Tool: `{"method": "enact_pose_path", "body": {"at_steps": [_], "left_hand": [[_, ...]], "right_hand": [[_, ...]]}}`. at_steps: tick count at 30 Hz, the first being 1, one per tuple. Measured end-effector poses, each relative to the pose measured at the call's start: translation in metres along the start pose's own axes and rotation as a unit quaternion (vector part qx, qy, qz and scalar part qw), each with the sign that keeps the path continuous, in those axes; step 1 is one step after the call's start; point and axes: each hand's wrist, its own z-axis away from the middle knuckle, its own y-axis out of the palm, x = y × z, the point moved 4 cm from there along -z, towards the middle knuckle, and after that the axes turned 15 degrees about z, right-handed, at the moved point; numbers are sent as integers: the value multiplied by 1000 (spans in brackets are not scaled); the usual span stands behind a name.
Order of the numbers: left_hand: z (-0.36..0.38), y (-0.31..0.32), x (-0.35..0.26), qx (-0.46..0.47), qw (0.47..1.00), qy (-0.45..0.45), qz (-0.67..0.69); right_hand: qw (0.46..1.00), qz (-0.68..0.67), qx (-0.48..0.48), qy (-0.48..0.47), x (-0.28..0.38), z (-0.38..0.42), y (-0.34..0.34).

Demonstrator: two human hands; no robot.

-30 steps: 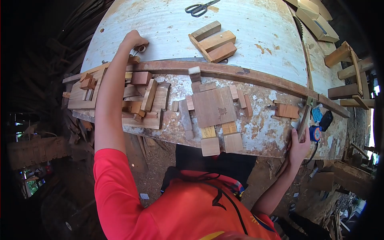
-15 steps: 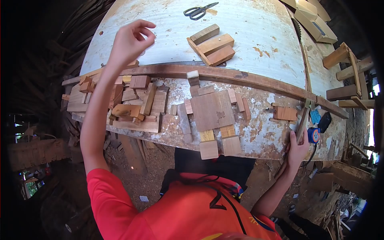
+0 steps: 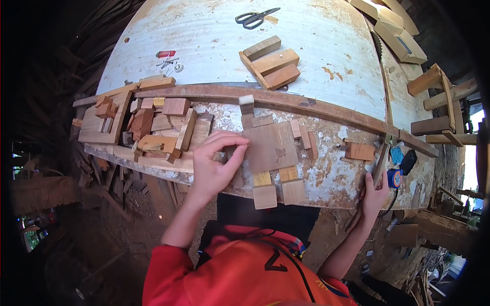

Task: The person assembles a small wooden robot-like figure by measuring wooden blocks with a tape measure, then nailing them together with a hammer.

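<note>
My left hand [image 3: 217, 160] is closed in a pinch at the left edge of a flat square wooden block [image 3: 270, 148]. Whatever its fingertips hold, if anything, is too small to make out. Smaller wood pieces surround the block, among them two short legs [image 3: 265, 197] below and a pale-topped upright piece [image 3: 246, 103] above. On the right, my right hand [image 3: 375, 194] is wrapped round a long narrow wooden handle [image 3: 381, 162], whose upper end I cannot make out clearly. A blue tape measure [image 3: 394, 178] lies beside that hand.
Offcuts [image 3: 158, 145] crowd the bench's left side. A long wooden bar [image 3: 306, 102] crosses it. Beyond lie scissors [image 3: 252, 19], joined blocks [image 3: 275, 58], a red object [image 3: 166, 53] and several thin metal pieces [image 3: 167, 62]. Another wooden piece [image 3: 360, 151] lies right of centre.
My left hand has come down from above the far tabletop to the square block's left edge, uncovering the red object and metal pieces. My right hand keeps its grip on the handle.
</note>
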Motion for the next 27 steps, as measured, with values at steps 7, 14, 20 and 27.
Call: {"method": "enact_pose_path", "body": {"at_steps": [7,14,20,27], "left_hand": [[15,10,25,-91,993,-32,63],[15,8,41,-64,997,-33,37],[22,11,39,-103,983,-92,119],[31,7,34,-96,992,-52,70]], "right_hand": [[999,-31,0,-12,0,0,0],[1000,-23,-8,4,-1,0,0],[1000,-25,-2,4,1,0,1],[1000,-23,-3,4,2,2,1]]}}
